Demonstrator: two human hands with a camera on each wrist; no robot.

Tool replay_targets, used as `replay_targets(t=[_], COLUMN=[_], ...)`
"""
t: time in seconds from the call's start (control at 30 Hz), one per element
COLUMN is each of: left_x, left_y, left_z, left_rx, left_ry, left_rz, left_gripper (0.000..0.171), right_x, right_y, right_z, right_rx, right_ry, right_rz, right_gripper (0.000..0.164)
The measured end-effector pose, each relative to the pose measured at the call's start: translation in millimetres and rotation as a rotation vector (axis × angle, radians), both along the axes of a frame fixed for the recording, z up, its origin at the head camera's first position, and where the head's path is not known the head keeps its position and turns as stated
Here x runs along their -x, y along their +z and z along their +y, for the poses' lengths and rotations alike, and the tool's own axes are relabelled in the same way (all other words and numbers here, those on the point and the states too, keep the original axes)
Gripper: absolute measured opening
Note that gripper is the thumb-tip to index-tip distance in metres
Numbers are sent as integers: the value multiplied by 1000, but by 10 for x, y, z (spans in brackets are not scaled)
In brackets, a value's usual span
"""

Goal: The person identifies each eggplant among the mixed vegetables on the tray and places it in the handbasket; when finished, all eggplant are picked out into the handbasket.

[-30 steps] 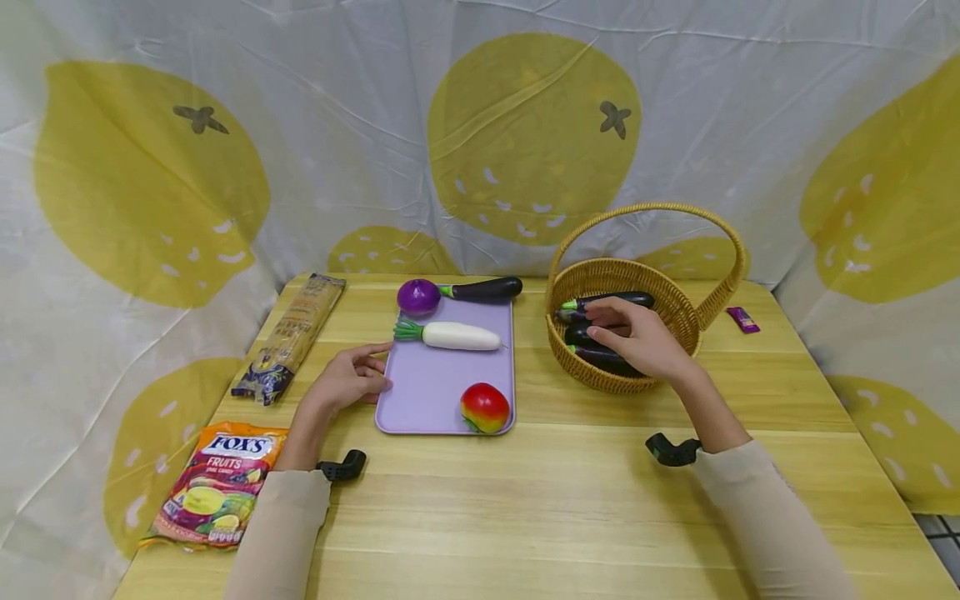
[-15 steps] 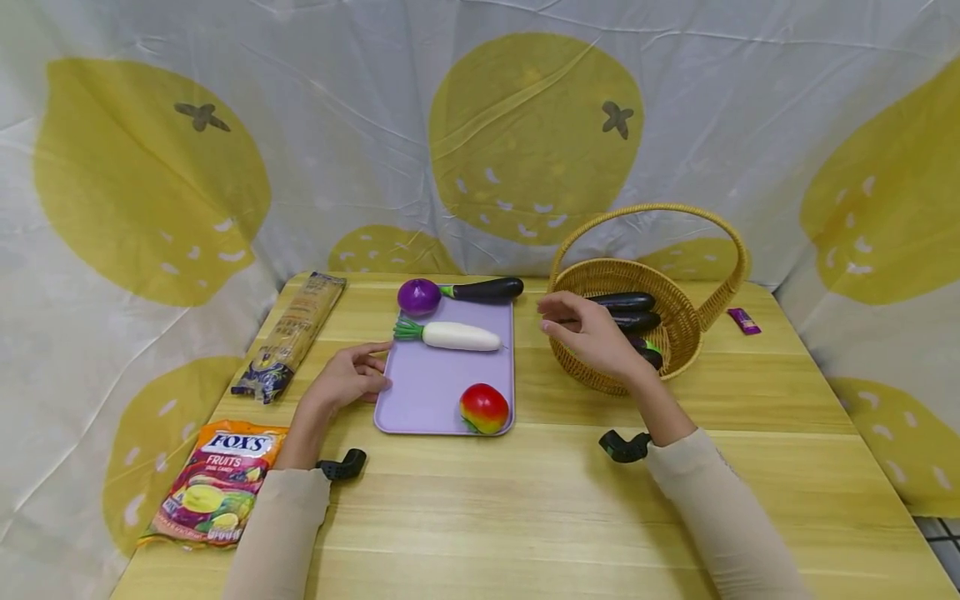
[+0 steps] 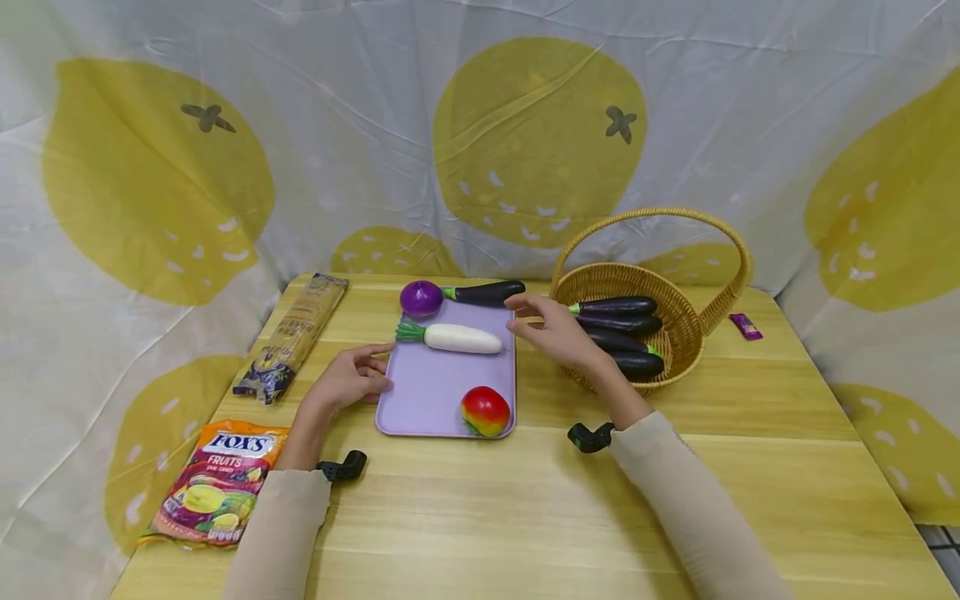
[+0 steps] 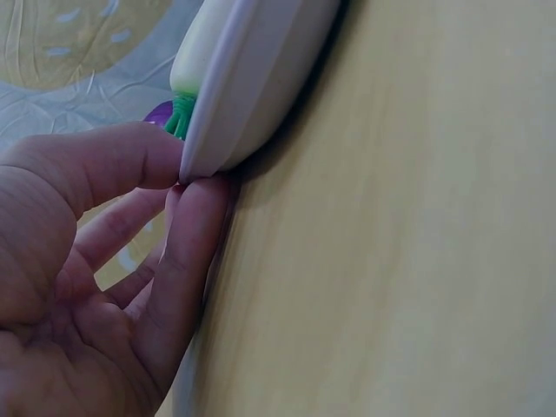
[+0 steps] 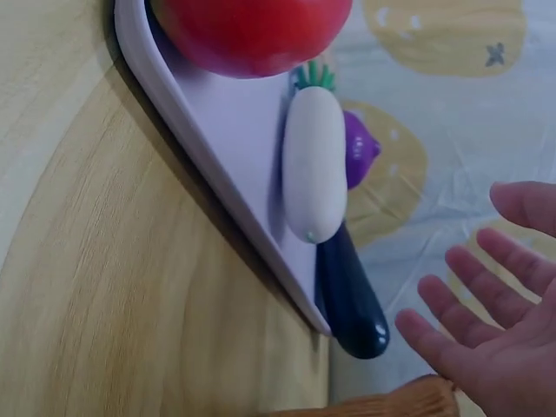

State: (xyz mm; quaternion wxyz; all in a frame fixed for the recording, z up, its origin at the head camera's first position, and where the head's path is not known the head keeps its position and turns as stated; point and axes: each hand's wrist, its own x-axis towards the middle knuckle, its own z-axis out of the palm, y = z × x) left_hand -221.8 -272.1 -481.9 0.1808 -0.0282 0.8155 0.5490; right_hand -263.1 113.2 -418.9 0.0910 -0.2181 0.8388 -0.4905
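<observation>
A lilac tray (image 3: pixel 423 392) lies on the table. My left hand (image 3: pixel 351 379) pinches its left edge; in the left wrist view, the fingertips (image 4: pixel 204 200) meet the rim. On the tray are a white radish (image 3: pixel 461 338) with green leaves and a red-and-yellow fruit (image 3: pixel 486 411). A purple onion (image 3: pixel 422 298) and an eggplant (image 3: pixel 491 292) lie along its far end. My right hand (image 3: pixel 558 333) hovers by the tray's right edge, fingers spread and holding nothing in the right wrist view. Behind it, a wicker basket (image 3: pixel 686 333) contains several eggplants (image 3: pixel 618 325).
A long pasta packet (image 3: pixel 296 333) lies to the left of the tray. Nearer me, a Fox's candy bag (image 3: pixel 217 483) sits beside my left forearm. Right of the basket is a small purple wrapped sweet (image 3: pixel 746 326). The basket's tall handle (image 3: pixel 652 212) arches over it.
My right hand has moved left from over the basket to the tray's right edge, uncovering the eggplants inside. My left hand and the things on the tray have stayed put.
</observation>
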Motion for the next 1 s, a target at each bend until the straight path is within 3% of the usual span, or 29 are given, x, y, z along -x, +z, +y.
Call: replay_targets(t=[0.43, 1.0], left_x=[-29, -11], left_y=[43, 9], left_z=[16, 23], left_rx=[-9, -5], left_ry=[-3, 1], left_rz=[-5, -5], left_gripper=[80, 79], right_x=[293, 526], right_y=[-96, -147], right_z=[-239, -382], right_rx=[-58, -145], right_ry=[-35, -30], right_rz=[30, 40], right_gripper=[40, 47])
